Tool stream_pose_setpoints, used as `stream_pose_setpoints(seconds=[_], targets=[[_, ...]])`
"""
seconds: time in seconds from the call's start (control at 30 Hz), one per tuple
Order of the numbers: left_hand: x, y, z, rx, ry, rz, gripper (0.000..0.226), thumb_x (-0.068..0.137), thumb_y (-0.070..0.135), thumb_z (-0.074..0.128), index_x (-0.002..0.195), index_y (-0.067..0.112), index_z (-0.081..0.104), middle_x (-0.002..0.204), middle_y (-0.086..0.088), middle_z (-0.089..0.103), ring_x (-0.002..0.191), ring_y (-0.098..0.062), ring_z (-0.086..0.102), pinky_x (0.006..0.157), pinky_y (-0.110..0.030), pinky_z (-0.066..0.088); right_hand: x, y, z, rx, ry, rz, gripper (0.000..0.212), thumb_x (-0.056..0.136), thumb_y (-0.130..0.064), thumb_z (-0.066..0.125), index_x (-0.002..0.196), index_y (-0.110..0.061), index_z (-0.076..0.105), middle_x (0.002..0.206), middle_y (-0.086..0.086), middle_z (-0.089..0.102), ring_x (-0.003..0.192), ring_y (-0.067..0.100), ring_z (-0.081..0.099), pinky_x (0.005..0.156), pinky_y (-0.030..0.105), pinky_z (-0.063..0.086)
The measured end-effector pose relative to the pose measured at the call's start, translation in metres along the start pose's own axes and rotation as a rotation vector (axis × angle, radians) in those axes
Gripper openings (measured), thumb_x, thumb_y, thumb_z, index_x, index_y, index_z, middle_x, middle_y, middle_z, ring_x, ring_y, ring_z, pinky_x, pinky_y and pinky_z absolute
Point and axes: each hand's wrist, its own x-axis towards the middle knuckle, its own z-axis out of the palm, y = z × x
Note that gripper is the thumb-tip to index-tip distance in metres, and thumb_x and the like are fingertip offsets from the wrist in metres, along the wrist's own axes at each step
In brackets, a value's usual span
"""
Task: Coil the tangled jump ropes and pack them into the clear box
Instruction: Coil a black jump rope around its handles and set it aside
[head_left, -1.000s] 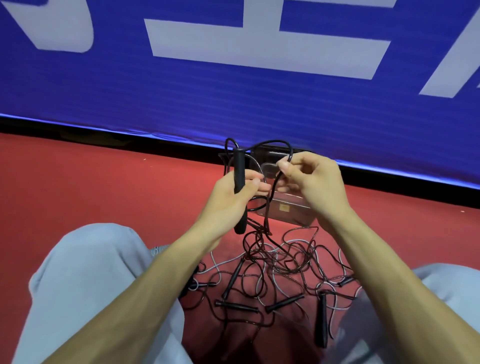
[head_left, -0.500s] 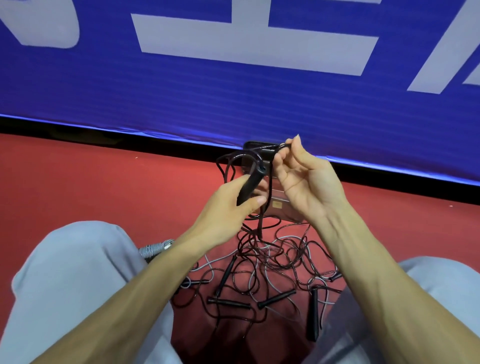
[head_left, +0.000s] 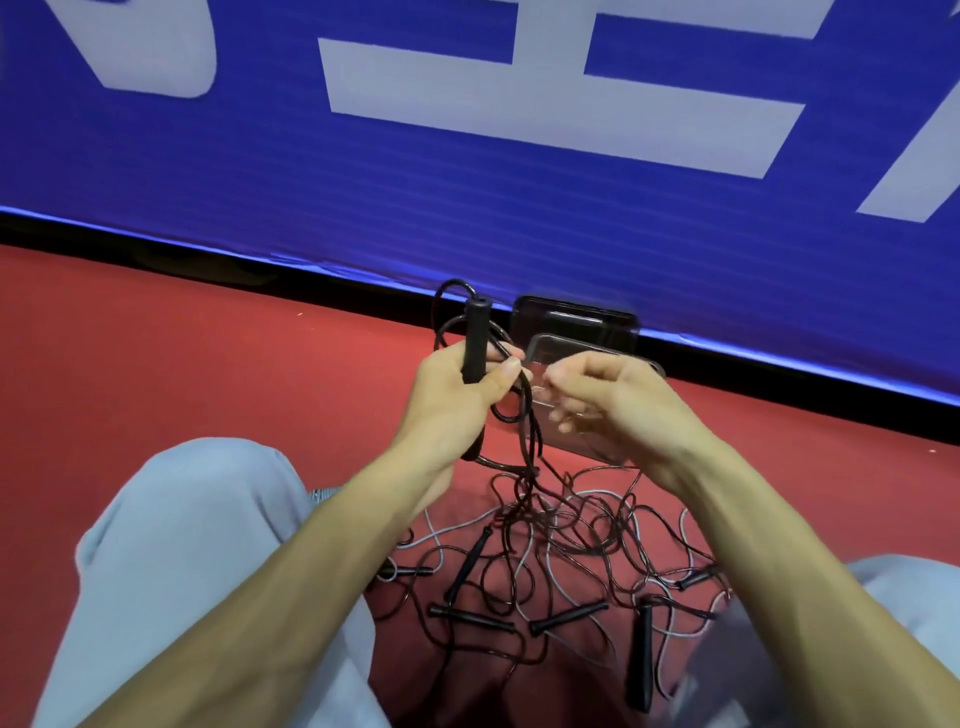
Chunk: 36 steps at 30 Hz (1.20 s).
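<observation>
Coiling looks to be under way on a red sports floor. Left of the clear rectangular plastic box, the person's left hand grips a black stick-shaped rope handle upright, with a few loops gathered against it. From there a thin black cord drops in front of the box into the tangled heap of black and grey jump ropes, which lies nearer the person than the box. The box itself stands at the foot of a blue banner with white lettering. The right hand hovers in front of the box, fingers curled; whether they pinch the cord cannot be told. The next loop likely calls for drawing slack free of the knots below.
</observation>
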Motion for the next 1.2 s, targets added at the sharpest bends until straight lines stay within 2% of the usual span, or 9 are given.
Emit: stream_pose_setpoints(seconds=[0.1, 0.3, 0.43, 0.63, 0.73, 0.87, 1.0, 1.07, 1.2], targets=[[0.001, 0.001, -0.001, -0.050, 0.009, -0.008, 0.015, 0.094, 0.007, 0.063, 0.089, 0.020, 0.069, 0.076, 0.011, 0.072, 0.076, 0.004, 0.066, 0.073, -0.006, 0.047, -0.001, 0.003, 0.009, -0.141, -0.054, -0.101, 0.012, 0.085, -0.017, 0.072, 0.087, -0.007, 0.067, 0.072, 0.005, 0.061, 0.062, 0.010, 0.054, 0.061, 0.021, 0.048], [0.000, 0.001, -0.001, -0.036, 0.015, -0.068, 0.013, 0.098, 0.007, 0.056, 0.095, 0.012, 0.068, 0.084, 0.009, 0.070, 0.079, 0.006, 0.065, 0.071, -0.004, 0.045, 0.002, 0.006, 0.014, -0.382, 0.063, -0.178, 0.017, 0.084, -0.022, 0.074, 0.077, -0.008, 0.068, 0.064, 0.000, 0.064, 0.059, 0.011, 0.058, 0.061, 0.025, 0.049], [-0.004, 0.006, 0.001, 0.014, -0.031, -0.039, 0.024, 0.099, 0.004, 0.052, 0.099, 0.023, 0.068, 0.095, 0.004, 0.072, 0.095, -0.010, 0.067, 0.090, -0.019, 0.049, 0.003, 0.005, 0.010, -0.455, 0.168, -0.187, 0.019, 0.086, -0.021, 0.072, 0.075, -0.008, 0.066, 0.059, -0.004, 0.063, 0.050, 0.005, 0.057, 0.052, 0.017, 0.048], [-0.003, 0.003, -0.001, 0.126, -0.188, -0.022, 0.030, 0.100, 0.013, 0.054, 0.113, 0.038, 0.064, 0.110, 0.020, 0.068, 0.111, -0.002, 0.061, 0.098, -0.022, 0.042, -0.005, -0.004, 0.003, -0.447, 0.033, -0.107, 0.021, 0.086, -0.019, 0.072, 0.071, -0.008, 0.062, 0.064, 0.012, 0.069, 0.052, 0.015, 0.063, 0.046, 0.016, 0.044], [0.000, -0.002, -0.004, 0.249, -0.158, -0.019, 0.025, 0.101, 0.016, 0.051, 0.109, 0.037, 0.062, 0.098, 0.016, 0.070, 0.102, 0.003, 0.060, 0.095, -0.025, 0.041, -0.007, -0.010, -0.003, -0.321, 0.144, -0.085, 0.026, 0.088, -0.016, 0.070, 0.067, -0.008, 0.057, 0.060, 0.015, 0.064, 0.041, 0.014, 0.057, 0.036, 0.016, 0.038], [-0.001, -0.006, -0.003, 0.339, -0.102, 0.004, 0.017, 0.101, 0.019, 0.050, 0.106, 0.029, 0.064, 0.083, 0.011, 0.069, 0.082, 0.001, 0.060, 0.085, -0.027, 0.045, -0.004, -0.012, -0.013, -0.134, 0.234, -0.097, 0.027, 0.095, -0.019, 0.061, 0.071, -0.010, 0.052, 0.062, 0.015, 0.063, 0.044, 0.018, 0.061, 0.053, 0.029, 0.048], [0.000, -0.009, 0.000, 0.458, -0.096, 0.035, 0.016, 0.101, 0.021, 0.051, 0.105, 0.028, 0.065, 0.083, 0.001, 0.063, 0.068, -0.008, 0.052, 0.071, -0.031, 0.042, -0.003, -0.014, -0.012, 0.098, 0.198, -0.134, 0.023, 0.100, -0.019, 0.052, 0.081, -0.005, 0.052, 0.074, 0.019, 0.060, 0.054, 0.020, 0.066, 0.052, 0.024, 0.055], [0.001, -0.010, 0.000, 0.514, -0.106, 0.021, 0.017, 0.101, 0.023, 0.052, 0.110, 0.029, 0.064, 0.090, -0.001, 0.056, 0.072, -0.008, 0.050, 0.070, -0.027, 0.037, -0.003, -0.018, -0.012, 0.212, 0.194, -0.172, 0.024, 0.100, -0.019, 0.050, 0.081, -0.005, 0.053, 0.070, 0.014, 0.060, 0.055, 0.019, 0.065, 0.052, 0.023, 0.054], [-0.004, -0.004, 0.002, 0.470, -0.267, -0.005, 0.019, 0.100, 0.023, 0.054, 0.115, 0.025, 0.066, 0.113, 0.001, 0.063, 0.095, -0.002, 0.057, 0.075, -0.003, 0.035, -0.004, -0.021, -0.011, 0.531, 0.158, -0.186, 0.024, 0.100, -0.016, 0.048, 0.079, -0.005, 0.055, 0.067, 0.007, 0.060, 0.056, 0.015, 0.065, 0.056, 0.022, 0.055]])
